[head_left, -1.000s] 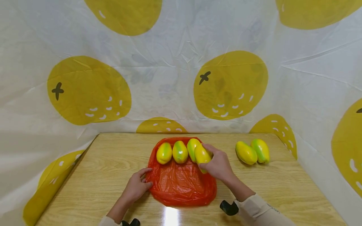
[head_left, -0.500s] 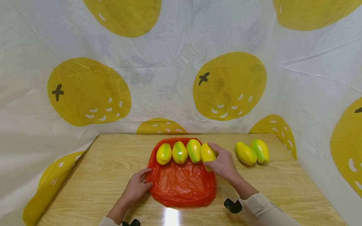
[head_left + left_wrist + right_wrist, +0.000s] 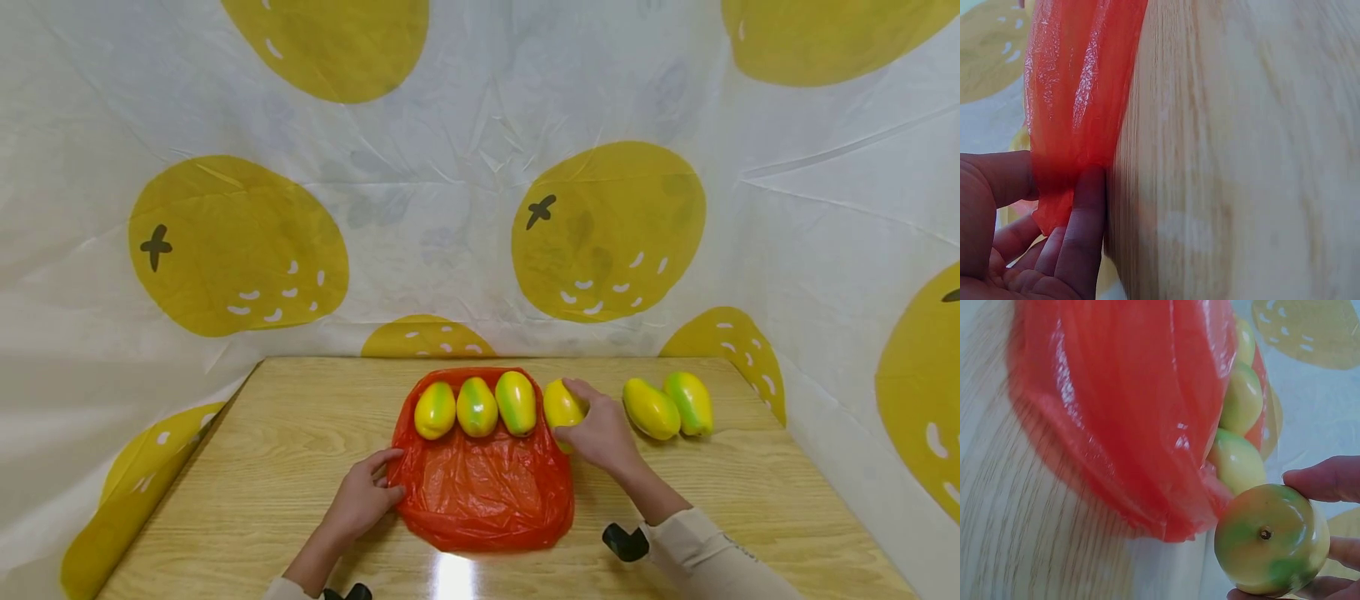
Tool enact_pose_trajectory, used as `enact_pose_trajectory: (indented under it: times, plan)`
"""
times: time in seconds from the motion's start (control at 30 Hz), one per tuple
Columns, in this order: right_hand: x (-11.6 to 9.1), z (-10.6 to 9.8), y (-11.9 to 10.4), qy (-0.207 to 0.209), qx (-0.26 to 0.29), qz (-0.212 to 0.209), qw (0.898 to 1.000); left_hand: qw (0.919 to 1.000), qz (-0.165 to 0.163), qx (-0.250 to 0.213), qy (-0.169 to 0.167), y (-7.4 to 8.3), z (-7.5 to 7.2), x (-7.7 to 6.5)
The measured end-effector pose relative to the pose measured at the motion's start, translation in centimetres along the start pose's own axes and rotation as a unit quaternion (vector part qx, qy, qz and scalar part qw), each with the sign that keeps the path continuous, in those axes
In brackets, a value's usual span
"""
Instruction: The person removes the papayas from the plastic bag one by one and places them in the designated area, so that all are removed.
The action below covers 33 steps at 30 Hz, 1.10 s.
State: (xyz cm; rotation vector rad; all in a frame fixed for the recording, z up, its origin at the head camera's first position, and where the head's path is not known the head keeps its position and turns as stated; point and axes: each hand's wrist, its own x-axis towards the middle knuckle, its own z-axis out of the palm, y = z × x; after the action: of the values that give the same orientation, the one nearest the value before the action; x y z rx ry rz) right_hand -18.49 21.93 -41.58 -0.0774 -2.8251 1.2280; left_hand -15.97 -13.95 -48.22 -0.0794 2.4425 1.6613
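Observation:
A red plastic bag (image 3: 480, 492) lies spread open on the table with three yellow-green papayas in a row at its far side: a left one (image 3: 435, 410), a middle one (image 3: 477, 407) and a right one (image 3: 516, 403). My left hand (image 3: 362, 493) holds the bag's left edge; in the left wrist view the red film (image 3: 1082, 81) passes between thumb and fingers. Just beyond the bag's right rim, my right hand (image 3: 603, 429) grips another papaya (image 3: 562, 404) between thumb and fingers. Its stem end faces the right wrist camera. Whether it touches the table I cannot tell.
Two more papayas, one leaning left (image 3: 651, 408) and one behind it (image 3: 688, 402), lie side by side to the right of my right hand. The wooden table (image 3: 300, 417) ends at a white cloth backdrop (image 3: 427, 250) printed with yellow fruit.
My right hand has moved right with its papaya, from over the bag's right side to just outside the rim. The left hand stays at the bag's left edge.

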Motion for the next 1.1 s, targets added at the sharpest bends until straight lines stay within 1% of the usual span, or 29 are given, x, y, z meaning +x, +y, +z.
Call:
enact_pose_trajectory:
  times: [0.17, 0.63, 0.87, 1.1]
  plan:
    - [0.3, 0.0, 0.5, 0.002, -0.011, 0.007, 1.0, 1.0, -0.001, 0.003, 0.0, 0.0, 0.0, 0.0]
    - [1.0, -0.4, 1.5, 0.012, -0.03, 0.001, 0.999, 1.0, -0.009, 0.001, -0.001, 0.1, -0.1, -0.1]
    - [1.4, -0.4, 2.2, 0.017, -0.049, -0.002, 0.999, 1.0, -0.007, -0.004, -0.001, 0.2, 0.0, -0.1]
    - [1.8, -0.6, 2.8, 0.023, -0.072, -0.002, 0.997, 1.0, -0.004, 0.001, 0.0, 0.2, -0.1, -0.2]
